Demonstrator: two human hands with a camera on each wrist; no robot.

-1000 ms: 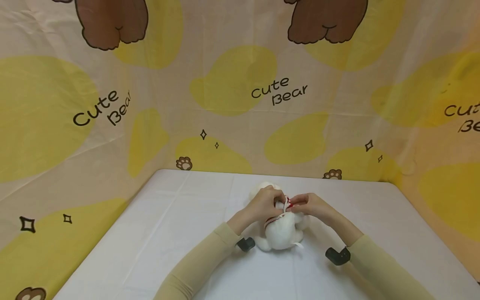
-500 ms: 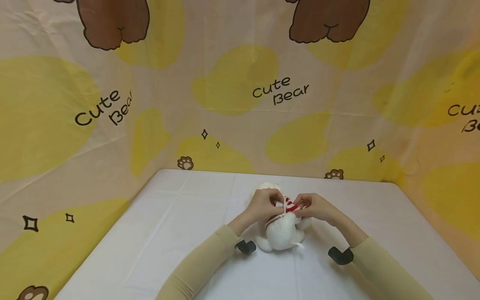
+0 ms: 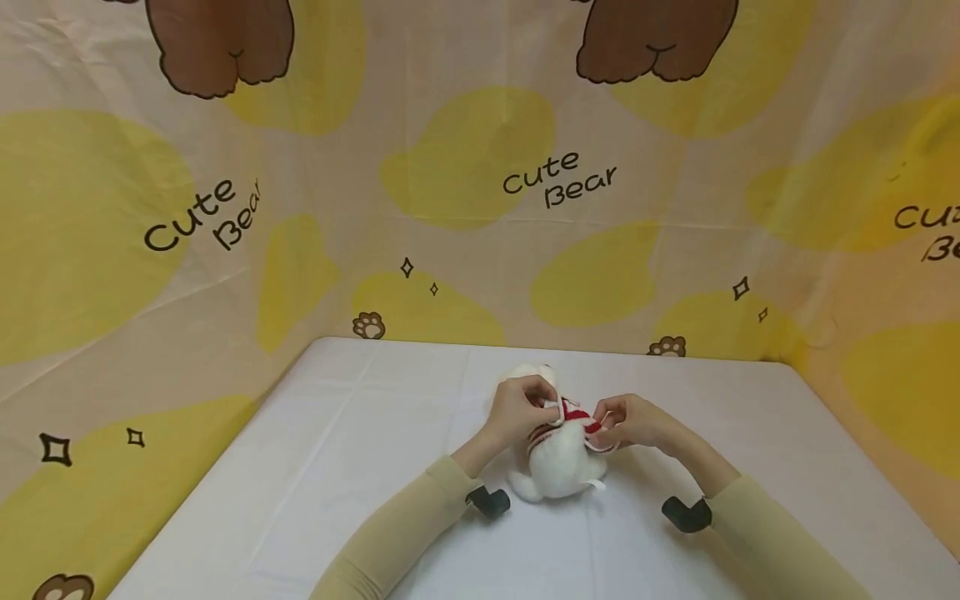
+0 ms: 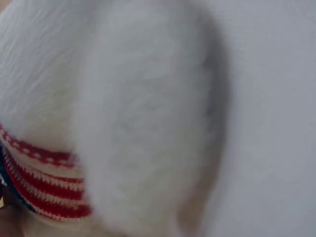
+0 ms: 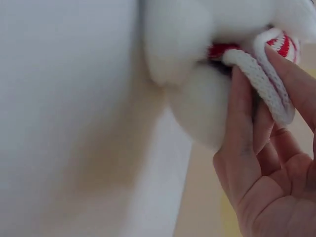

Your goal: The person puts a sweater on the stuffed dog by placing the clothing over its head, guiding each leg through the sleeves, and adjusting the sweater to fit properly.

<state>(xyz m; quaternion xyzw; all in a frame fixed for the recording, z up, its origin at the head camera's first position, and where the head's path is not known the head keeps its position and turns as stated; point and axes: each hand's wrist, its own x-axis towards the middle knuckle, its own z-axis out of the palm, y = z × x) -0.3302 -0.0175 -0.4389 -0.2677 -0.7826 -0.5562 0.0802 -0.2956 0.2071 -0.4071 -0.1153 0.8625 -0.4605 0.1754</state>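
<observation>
A white plush toy (image 3: 558, 468) lies on the table in the head view, its head end away from me. Around its body sits a red and white striped knitted garment (image 3: 576, 413); the stripes (image 4: 54, 190) also show in the left wrist view, beside a furry limb (image 4: 143, 113). My left hand (image 3: 517, 410) pinches a white edge of the garment at the toy's upper left. On the other side, my right hand (image 3: 636, 422) holds the garment's thick white border (image 5: 259, 81) between thumb and fingers, beside a plush limb (image 5: 200, 106). My left fingertips are partly hidden.
The white-covered table (image 3: 360, 467) spreads around the toy. A patterned cloth (image 3: 465, 167) walls the back and sides. Dark wrist-worn pieces (image 3: 686, 514) stick out under both sleeves. A small white tag (image 3: 596, 484) hangs from the toy's near end.
My right hand has moved right and slightly down, drawing the striped knit across and over the toy's right side. The left hand has shifted slightly left, with the white edge still pinched.
</observation>
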